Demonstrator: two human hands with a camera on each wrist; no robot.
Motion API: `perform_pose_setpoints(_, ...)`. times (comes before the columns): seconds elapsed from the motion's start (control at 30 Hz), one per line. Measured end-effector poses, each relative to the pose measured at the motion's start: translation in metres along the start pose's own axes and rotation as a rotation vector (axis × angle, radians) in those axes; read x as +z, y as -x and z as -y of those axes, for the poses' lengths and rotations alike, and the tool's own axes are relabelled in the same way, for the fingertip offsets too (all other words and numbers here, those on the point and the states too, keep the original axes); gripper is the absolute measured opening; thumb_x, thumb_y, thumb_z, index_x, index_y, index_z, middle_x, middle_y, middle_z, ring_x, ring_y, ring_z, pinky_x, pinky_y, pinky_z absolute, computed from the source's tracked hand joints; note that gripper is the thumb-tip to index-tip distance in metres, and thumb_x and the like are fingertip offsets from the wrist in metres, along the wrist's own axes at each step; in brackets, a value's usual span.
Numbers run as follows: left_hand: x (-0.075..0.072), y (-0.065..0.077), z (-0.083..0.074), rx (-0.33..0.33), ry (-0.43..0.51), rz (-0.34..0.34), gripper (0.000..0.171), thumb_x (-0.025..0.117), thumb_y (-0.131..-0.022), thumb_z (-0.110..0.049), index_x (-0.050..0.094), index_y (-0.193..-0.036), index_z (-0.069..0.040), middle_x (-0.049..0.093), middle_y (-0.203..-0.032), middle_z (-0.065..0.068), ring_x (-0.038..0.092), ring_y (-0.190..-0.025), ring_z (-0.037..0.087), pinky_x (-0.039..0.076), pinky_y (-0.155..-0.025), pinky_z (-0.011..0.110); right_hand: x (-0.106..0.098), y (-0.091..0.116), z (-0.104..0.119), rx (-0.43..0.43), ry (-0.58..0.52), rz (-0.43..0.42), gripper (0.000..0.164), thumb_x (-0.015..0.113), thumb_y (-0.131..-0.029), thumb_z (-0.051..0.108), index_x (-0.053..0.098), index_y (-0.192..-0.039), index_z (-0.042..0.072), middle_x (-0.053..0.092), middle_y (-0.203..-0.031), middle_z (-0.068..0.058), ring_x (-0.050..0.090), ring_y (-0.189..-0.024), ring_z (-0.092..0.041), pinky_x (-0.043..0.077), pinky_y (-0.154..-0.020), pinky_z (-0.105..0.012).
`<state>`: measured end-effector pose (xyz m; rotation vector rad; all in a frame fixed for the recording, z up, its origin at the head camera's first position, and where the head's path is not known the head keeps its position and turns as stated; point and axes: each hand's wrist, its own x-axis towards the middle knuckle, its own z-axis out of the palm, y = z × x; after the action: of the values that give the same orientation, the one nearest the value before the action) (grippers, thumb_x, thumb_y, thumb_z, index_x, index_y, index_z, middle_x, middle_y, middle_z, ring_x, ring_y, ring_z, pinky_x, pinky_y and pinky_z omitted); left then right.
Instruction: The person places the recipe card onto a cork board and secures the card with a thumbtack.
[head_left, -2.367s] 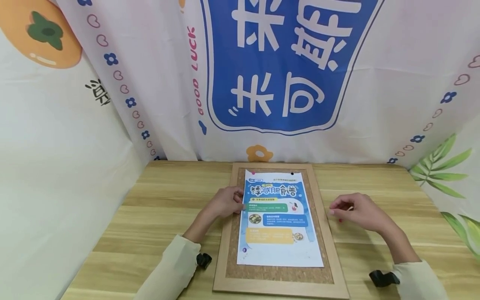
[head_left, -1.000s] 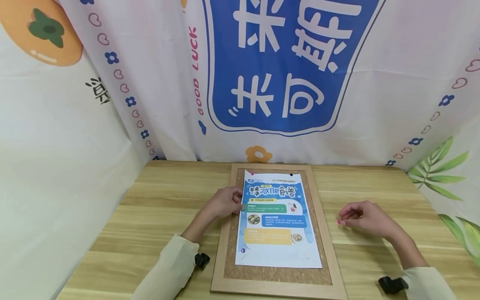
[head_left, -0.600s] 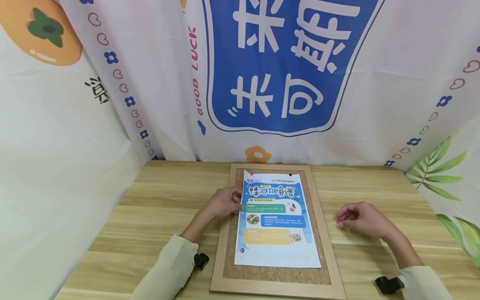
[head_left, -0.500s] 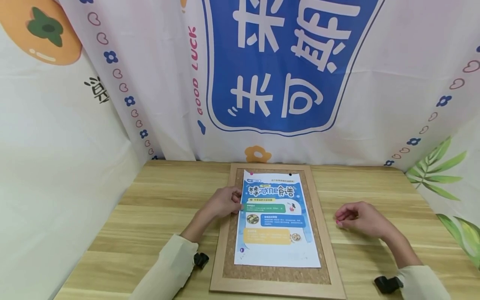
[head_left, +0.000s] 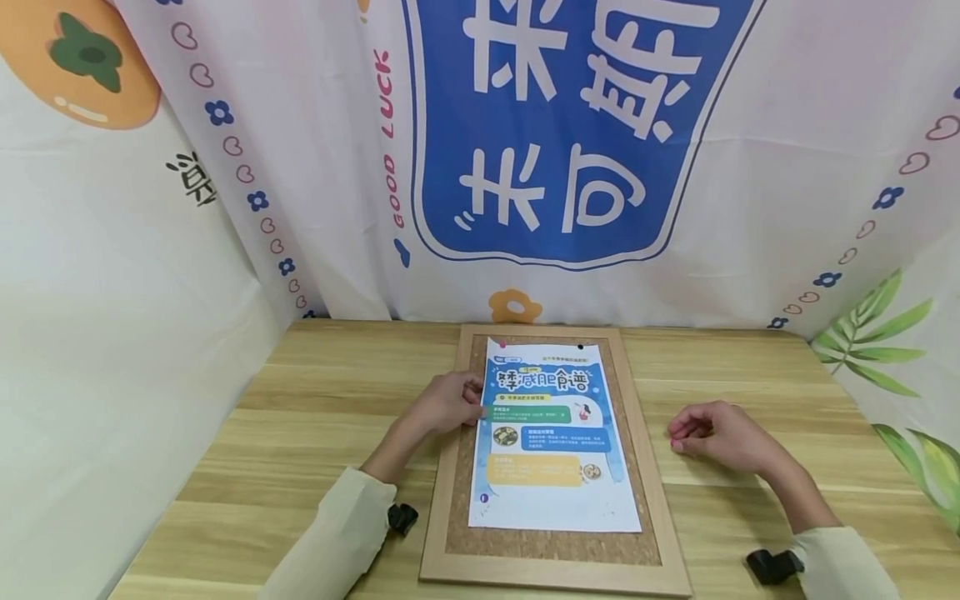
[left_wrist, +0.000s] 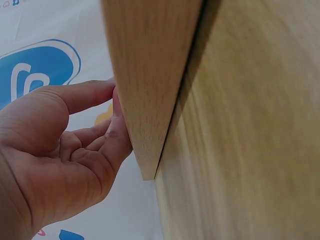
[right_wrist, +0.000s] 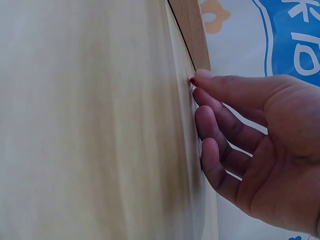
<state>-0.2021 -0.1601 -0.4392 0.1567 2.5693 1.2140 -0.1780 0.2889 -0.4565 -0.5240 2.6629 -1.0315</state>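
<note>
A cork board [head_left: 551, 552] with a wooden frame lies on the table. On it is a printed poster [head_left: 555, 510], held at the top corners by a pink push pin [head_left: 502, 345] and a black push pin [head_left: 581, 347]. My left hand [head_left: 450, 402] reaches over the frame's left side and pinches the poster's left edge; in the left wrist view the frame partly hides its fingertips. Right of the board, low over the table, my right hand [head_left: 723, 435] pinches a small red push pin [right_wrist: 193, 80] between thumb and index finger, its other fingers curled.
The wood-grain table [head_left: 330, 400] extends on both sides of the board. Behind it hangs a printed white cloth [head_left: 337, 167] with a blue panel, and more cloth covers the left and right sides. Black wrist cameras [head_left: 402, 519] sit at the sleeves.
Over the earlier frames my right hand shifts a little right and nearer the front, then slightly back left, with the red push pin. My left hand stays at the poster's edge.
</note>
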Motion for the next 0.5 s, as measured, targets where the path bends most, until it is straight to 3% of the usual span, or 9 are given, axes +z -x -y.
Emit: perform_pose_setpoints(0.5,0.0003,-0.0008,-0.001,0.004,0.007,0.001,0.039,0.078,-0.095,-0.004,0.067,-0.133,0.0,0.073,-0.096,0.009,0.07,-0.078,0.018,0.057,-0.068,0.025,0.0007,0.0007,-0.0008,-0.026,0.011,0.002,0.006,0.079,-0.095,0.005,0.076,-0.1,0.005,0.075,-0.092,0.0,0.065,-0.081,-0.003,0.057,-0.072,-0.022)
